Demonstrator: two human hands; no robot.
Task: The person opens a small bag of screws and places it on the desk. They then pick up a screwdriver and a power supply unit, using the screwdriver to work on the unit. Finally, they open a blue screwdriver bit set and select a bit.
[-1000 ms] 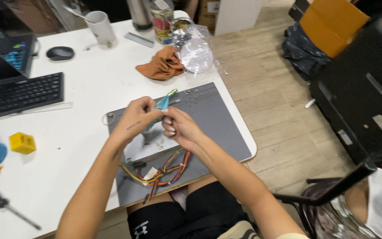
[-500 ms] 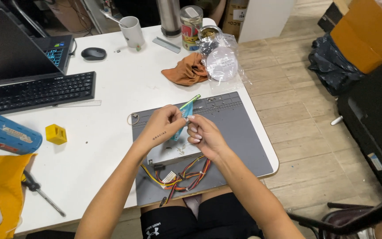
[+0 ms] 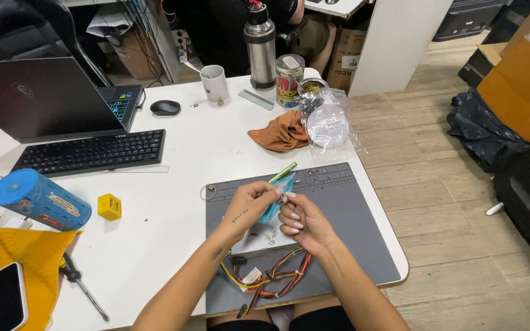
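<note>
White desk (image 3: pixel 173 153) on a wood plank floor, seen from above; a grey work mat (image 3: pixel 351 208) lies at the near right edge.

Left hand (image 3: pixel 248 208): fingers curled, tips pinched on the small blue plastic packet (image 3: pixel 275 202), which is held above the mat's middle. Right hand (image 3: pixel 302 219): fingers drawn together, tips meeting the same packet from the right side. Both hands touch each other at the fingertips. A thin green stick (image 3: pixel 283 172) pokes out past the packet's top; whether it is gripped cannot be told.

Below the hands, a pale metal box (image 3: pixel 259 240) sits on the mat, with a bundle of red, yellow and black wires (image 3: pixel 274 276) and a white connector (image 3: pixel 252 276) trailing toward the near edge.

Elsewhere on the desk: black keyboard (image 3: pixel 93 151), laptop (image 3: pixel 44 98), mouse (image 3: pixel 165 108), white mug (image 3: pixel 215 83), steel flask (image 3: pixel 260 46), tin can (image 3: pixel 289 72), orange cloth (image 3: pixel 282 132), blue cylinder (image 3: pixel 39 199), yellow cube (image 3: pixel 110 206), screwdriver (image 3: pixel 84 293), phone (image 3: pixel 2 297) on yellow fabric (image 3: pixel 35 263).
</note>
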